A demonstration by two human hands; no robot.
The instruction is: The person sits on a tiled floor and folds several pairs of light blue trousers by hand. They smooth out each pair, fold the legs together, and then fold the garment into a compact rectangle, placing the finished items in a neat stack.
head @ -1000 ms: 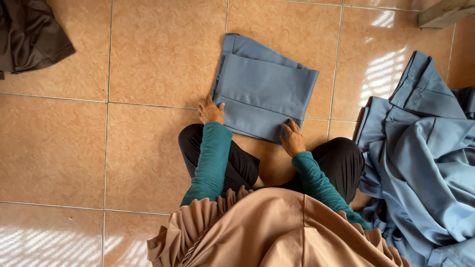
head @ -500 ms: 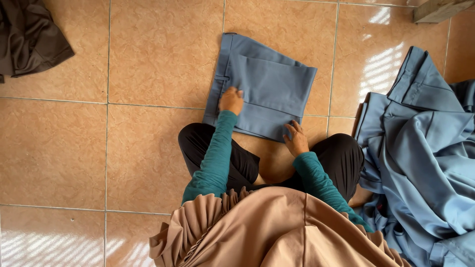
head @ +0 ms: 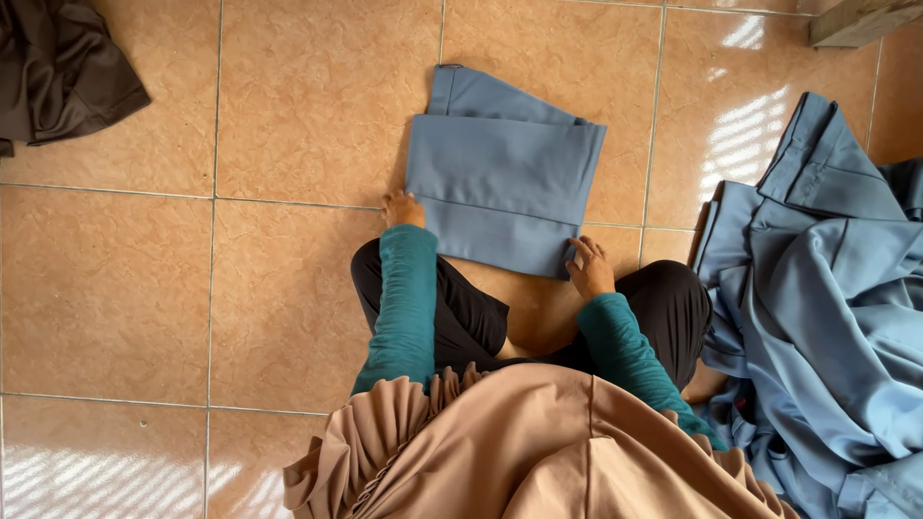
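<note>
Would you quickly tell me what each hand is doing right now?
Left hand: open, resting at the folded blue garment's near-left corner.
Right hand: open, fingers on its near-right corner.

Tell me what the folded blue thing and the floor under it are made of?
The folded blue garment looks like smooth woven cloth: it holds flat creases and has a stitched hem, with a matte finish. The left hand and right hand press on its near corners. The floor looks like glazed ceramic tile: orange-brown squares with grout lines, glossy enough to mirror the window light.
</note>
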